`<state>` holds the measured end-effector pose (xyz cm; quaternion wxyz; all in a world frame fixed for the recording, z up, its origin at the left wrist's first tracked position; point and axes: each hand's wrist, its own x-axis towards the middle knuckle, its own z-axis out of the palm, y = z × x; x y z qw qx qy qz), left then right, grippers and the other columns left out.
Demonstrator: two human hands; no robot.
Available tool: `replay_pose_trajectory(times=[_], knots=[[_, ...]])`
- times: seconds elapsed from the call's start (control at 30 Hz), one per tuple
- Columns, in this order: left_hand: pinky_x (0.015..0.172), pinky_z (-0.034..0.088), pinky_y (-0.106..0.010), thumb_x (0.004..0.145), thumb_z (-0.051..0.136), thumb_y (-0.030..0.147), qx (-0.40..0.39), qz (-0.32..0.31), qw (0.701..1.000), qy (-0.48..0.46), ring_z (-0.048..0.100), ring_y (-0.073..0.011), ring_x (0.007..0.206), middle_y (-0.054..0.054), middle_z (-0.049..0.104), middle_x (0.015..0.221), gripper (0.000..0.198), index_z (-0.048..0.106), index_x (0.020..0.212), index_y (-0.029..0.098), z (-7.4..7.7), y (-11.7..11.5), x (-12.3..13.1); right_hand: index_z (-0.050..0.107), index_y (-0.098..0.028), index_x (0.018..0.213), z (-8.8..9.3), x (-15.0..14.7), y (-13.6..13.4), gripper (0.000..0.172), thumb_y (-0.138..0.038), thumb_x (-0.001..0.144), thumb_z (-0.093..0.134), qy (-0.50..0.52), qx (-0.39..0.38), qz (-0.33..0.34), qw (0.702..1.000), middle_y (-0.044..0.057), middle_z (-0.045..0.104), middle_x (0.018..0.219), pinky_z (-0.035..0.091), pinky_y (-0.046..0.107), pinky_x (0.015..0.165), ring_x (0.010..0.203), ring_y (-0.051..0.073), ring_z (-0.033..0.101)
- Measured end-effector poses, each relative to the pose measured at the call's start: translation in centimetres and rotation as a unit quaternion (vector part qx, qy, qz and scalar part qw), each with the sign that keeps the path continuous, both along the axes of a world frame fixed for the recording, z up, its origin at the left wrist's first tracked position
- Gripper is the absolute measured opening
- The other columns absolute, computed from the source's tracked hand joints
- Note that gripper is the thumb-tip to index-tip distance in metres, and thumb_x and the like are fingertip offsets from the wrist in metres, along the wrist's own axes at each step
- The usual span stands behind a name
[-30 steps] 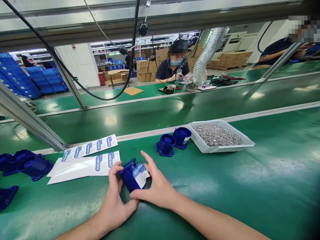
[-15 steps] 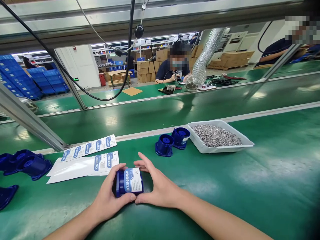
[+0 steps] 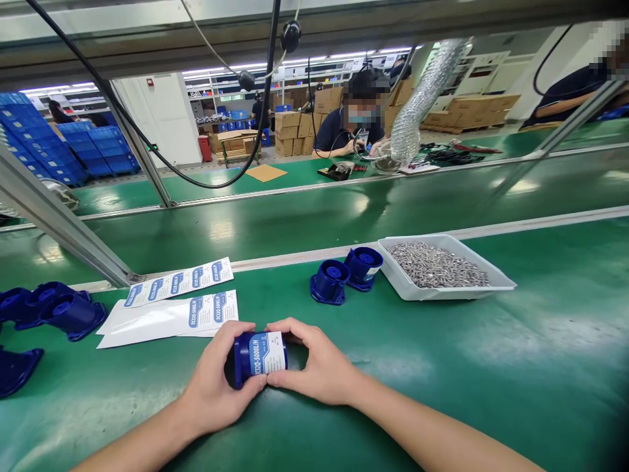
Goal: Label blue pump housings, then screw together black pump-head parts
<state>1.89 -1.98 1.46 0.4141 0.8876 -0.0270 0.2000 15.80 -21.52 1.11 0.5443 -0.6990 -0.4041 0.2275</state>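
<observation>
A blue plastic pump housing (image 3: 242,362) lies on its side between my hands, with a blue-and-white label (image 3: 269,353) reading DC52Q-5000L/H around its curved face. My left hand (image 3: 213,380) wraps the flanged end, thumb in front and fingers behind. On the other end, my right hand (image 3: 327,367) grips with its thumb at the label's lower edge and its fingers over the top. The fingertips behind the housing are hidden. Just beyond my left hand lie a label sheet (image 3: 147,321), largely bare, and a label strip (image 3: 179,282).
Two blue housings (image 3: 330,282) stand beyond my hands, beside a white tray (image 3: 398,285) of small metal pins (image 3: 437,265). More housings (image 3: 73,314) sit at the left edge. A metal post (image 3: 73,223) slants at left. Across the line, a co-worker (image 3: 334,134) sits working.
My right hand's raised fingers have come down onto the housing. The label has rolled slightly toward me, its lower edge now nearer my thumbs. The camera view has shifted a little.
</observation>
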Motion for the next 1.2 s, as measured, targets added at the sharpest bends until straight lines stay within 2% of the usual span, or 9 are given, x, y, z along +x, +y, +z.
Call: replay_pose_trajectory(times=[0.13, 0.23, 0.4, 0.67, 0.9, 0.97, 1.03, 1.13, 1.2], knots=[[0.085, 0.059, -0.041, 0.083, 0.084, 0.026, -0.031, 0.008, 0.999, 0.034, 0.071, -0.0284, 0.102, -0.008, 0.07, 0.116, 0.042, 0.061, 0.118, 0.025, 1.2, -0.2, 0.2, 0.073, -0.022, 0.124, 0.3, -0.5, 0.2, 0.059, -0.035, 0.07, 0.096, 0.07, 0.022, 0.009, 0.997, 0.008, 0.078, 0.12, 0.058, 0.05, 0.11, 0.115, 0.032, 0.075], [0.087, 0.058, -0.043, 0.082, 0.087, 0.032, -0.058, 0.009, 0.997, 0.043, 0.071, -0.0295, 0.105, -0.008, 0.071, 0.113, 0.039, 0.062, 0.11, 0.025, 1.5, -0.2, 0.0, 0.074, -0.021, 0.124, 0.5, -0.9, 0.1, 0.059, -0.035, 0.071, 0.096, 0.089, 0.019, 0.017, 0.996, 0.01, 0.078, 0.121, 0.058, 0.053, 0.111, 0.116, 0.033, 0.076], [0.089, 0.058, -0.043, 0.075, 0.092, 0.029, -0.087, 0.021, 0.994, 0.062, 0.072, -0.0316, 0.108, -0.007, 0.072, 0.105, 0.032, 0.065, 0.092, 0.024, 1.9, -0.4, -0.4, 0.077, -0.023, 0.12, 0.3, -1.4, -0.1, 0.055, -0.032, 0.069, 0.097, 0.09, 0.027, 0.009, 0.996, 0.009, 0.078, 0.121, 0.06, 0.053, 0.109, 0.115, 0.033, 0.077], [0.083, 0.057, -0.04, 0.069, 0.095, 0.028, -0.114, 0.025, 0.992, 0.051, 0.073, -0.0292, 0.098, -0.005, 0.071, 0.094, 0.031, 0.068, 0.083, 0.023, 1.7, -0.2, -0.1, 0.079, -0.023, 0.116, 0.4, -1.5, -0.3, 0.052, -0.033, 0.068, 0.097, 0.109, 0.021, 0.003, 0.994, 0.01, 0.079, 0.125, 0.061, 0.054, 0.109, 0.12, 0.035, 0.075], [0.084, 0.055, -0.039, 0.068, 0.096, 0.027, -0.146, 0.029, 0.987, 0.062, 0.071, -0.0283, 0.097, -0.005, 0.069, 0.094, 0.03, 0.07, 0.083, 0.023, 1.5, -0.2, 0.1, 0.077, -0.021, 0.118, 0.6, -1.3, -0.3, 0.055, -0.037, 0.069, 0.096, 0.118, 0.008, 0.011, 0.993, 0.011, 0.077, 0.128, 0.06, 0.053, 0.11, 0.122, 0.035, 0.074], [0.084, 0.054, -0.039, 0.069, 0.095, 0.027, -0.147, 0.027, 0.987, 0.066, 0.07, -0.0282, 0.098, -0.005, 0.069, 0.095, 0.029, 0.07, 0.084, 0.023, 1.6, -0.1, 0.1, 0.075, -0.022, 0.121, 0.6, -1.1, -0.3, 0.053, -0.036, 0.073, 0.094, 0.091, 0.008, 0.028, 0.995, 0.009, 0.077, 0.128, 0.061, 0.05, 0.108, 0.12, 0.033, 0.075], [0.084, 0.053, -0.038, 0.072, 0.091, 0.027, -0.14, 0.025, 0.987, 0.076, 0.069, -0.0278, 0.099, -0.004, 0.068, 0.096, 0.026, 0.07, 0.086, 0.023, 1.7, 0.0, 0.1, 0.072, -0.024, 0.125, 0.6, -1.0, -0.2, 0.061, -0.036, 0.071, 0.097, 0.037, 0.002, 0.047, 0.998, 0.008, 0.076, 0.129, 0.061, 0.047, 0.104, 0.118, 0.032, 0.074], [0.083, 0.052, -0.037, 0.077, 0.087, 0.029, -0.117, 0.009, 0.986, 0.118, 0.067, -0.0267, 0.098, -0.004, 0.068, 0.103, 0.03, 0.069, 0.101, 0.025, 2.1, 0.4, 0.0, 0.067, -0.026, 0.125, 0.4, -1.1, 0.0, 0.071, -0.035, 0.064, 0.101, -0.044, -0.033, 0.026, 0.998, 0.007, 0.076, 0.123, 0.06, 0.043, 0.092, 0.109, 0.032, 0.074], [0.087, 0.054, -0.039, 0.074, 0.088, 0.028, -0.103, -0.019, 0.982, 0.156, 0.067, -0.0281, 0.103, -0.004, 0.068, 0.113, 0.048, 0.065, 0.116, 0.026, 2.3, 0.6, -0.1, 0.066, -0.026, 0.121, 0.2, -1.3, 0.3, 0.063, -0.031, 0.067, 0.097, -0.063, -0.054, 0.001, 0.997, 0.005, 0.077, 0.113, 0.057, 0.04, 0.084, 0.1, 0.03, 0.074]])
